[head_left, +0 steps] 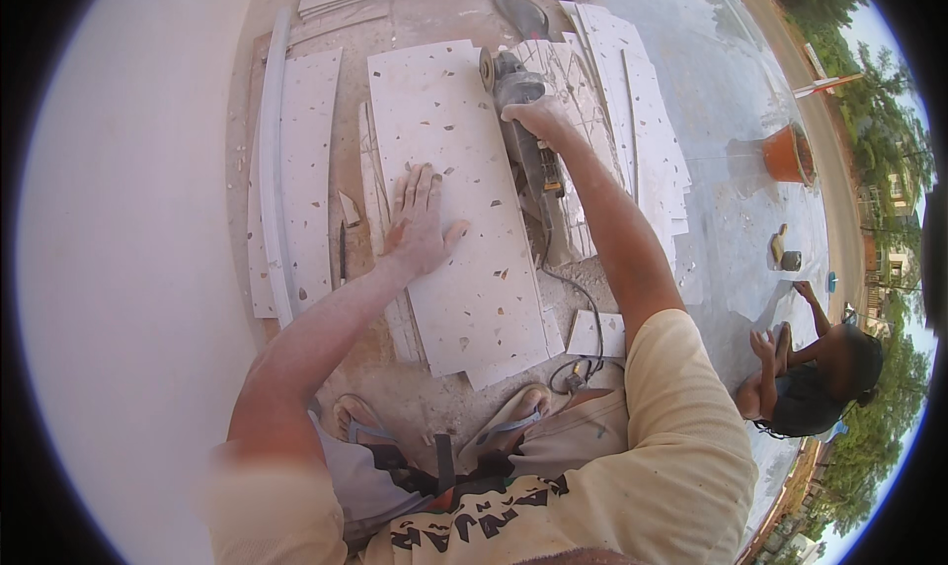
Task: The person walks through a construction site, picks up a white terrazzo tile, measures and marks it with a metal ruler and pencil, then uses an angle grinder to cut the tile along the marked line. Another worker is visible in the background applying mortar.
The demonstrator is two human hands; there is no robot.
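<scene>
A long white speckled terrazzo slab [464, 298] lies in front of me on top of other slabs. My left hand [423, 231] rests flat on its left part, fingers spread and dusty. At the slab's far right edge is an angle grinder [543, 170], its disc [487, 69] at the far end beside the slab's upper corner. My right hand [539, 119] is wrapped around the grinder near its head. Whether the disc touches the slab or spins, I cannot tell. A dark cable [583, 290] runs from the grinder's near end toward my feet.
More speckled slabs [308, 170] and a long pale bar [273, 160] lie left, with a thin black stick [343, 249] nearby. Stacked slabs [642, 121] and a small tile piece [595, 334] lie right. Farther right are an orange bucket [780, 156] and a crouching person [805, 392].
</scene>
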